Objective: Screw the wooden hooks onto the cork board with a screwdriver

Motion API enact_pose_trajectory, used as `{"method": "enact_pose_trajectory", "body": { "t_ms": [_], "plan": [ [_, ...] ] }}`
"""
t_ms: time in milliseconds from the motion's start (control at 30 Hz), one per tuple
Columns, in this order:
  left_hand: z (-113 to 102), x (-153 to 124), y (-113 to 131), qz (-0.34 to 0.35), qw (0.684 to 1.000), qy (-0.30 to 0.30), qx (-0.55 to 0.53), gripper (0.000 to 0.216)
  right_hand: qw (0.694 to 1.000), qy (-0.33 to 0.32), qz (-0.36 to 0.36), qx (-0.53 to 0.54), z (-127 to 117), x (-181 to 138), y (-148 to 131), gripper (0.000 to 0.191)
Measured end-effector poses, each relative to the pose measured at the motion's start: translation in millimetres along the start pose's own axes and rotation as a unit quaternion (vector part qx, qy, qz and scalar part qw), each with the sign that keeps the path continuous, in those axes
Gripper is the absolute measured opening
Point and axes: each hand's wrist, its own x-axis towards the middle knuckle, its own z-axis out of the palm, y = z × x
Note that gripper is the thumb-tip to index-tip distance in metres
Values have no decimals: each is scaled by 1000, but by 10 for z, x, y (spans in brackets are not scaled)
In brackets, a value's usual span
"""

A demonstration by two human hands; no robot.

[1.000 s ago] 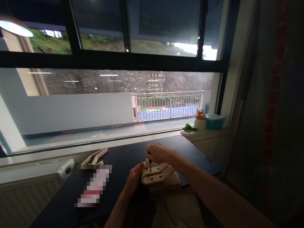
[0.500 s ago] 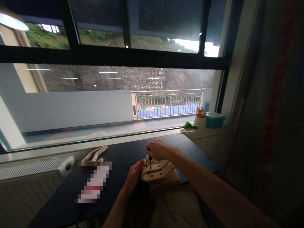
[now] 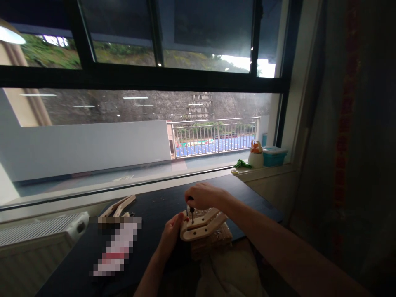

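Observation:
My right hand (image 3: pixel 202 196) is closed round the dark handle of a screwdriver (image 3: pixel 192 215), which stands upright with its tip at a hole in a pale wooden part (image 3: pixel 201 233). That part is a bent pair of bars with several dark holes. Its rounded left end is gripped by my left hand (image 3: pixel 171 231), thumb on top and fingers partly hidden behind. Beneath the part lies a wooden block (image 3: pixel 210 246), wrapped in what looks like clear plastic, near the table's front edge.
More bent wooden parts (image 3: pixel 119 206) lie at the left of the dark table (image 3: pixel 154 214), beside a blurred-out pale item (image 3: pixel 119 247). A radiator (image 3: pixel 43 243) stands at the left. On the windowsill are a white bottle (image 3: pixel 255 159), a teal box (image 3: pixel 274 156) and a green cloth (image 3: pixel 242 164).
The view has shifted slightly, so everything sits a little further left and lower. My right hand stays on the screwdriver and my left hand on the wooden part.

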Motion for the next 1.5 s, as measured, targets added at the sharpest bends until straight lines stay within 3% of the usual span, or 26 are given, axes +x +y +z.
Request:
{"method": "enact_pose_trajectory", "body": {
  "t_ms": [467, 767, 1267, 1500],
  "plan": [
    [-4, 3, -18, -4, 1000, 5, 1, 52, 999, -12, 47, -17, 25, 41, -64, 32],
    [-17, 12, -40, -3, 1000, 0, 7, 50, 1000, 2, -2, -12, 36, 35, -30, 26],
    [-20, 14, -46, -3, 1000, -2, 2, 49, 999, -10, 46, -16, 45, 53, -59, 32],
    [-8, 20, -49, -8, 1000, 0, -5, 51, 1000, 6, 18, -14, 34, 20, -52, 27]
  ]
}}
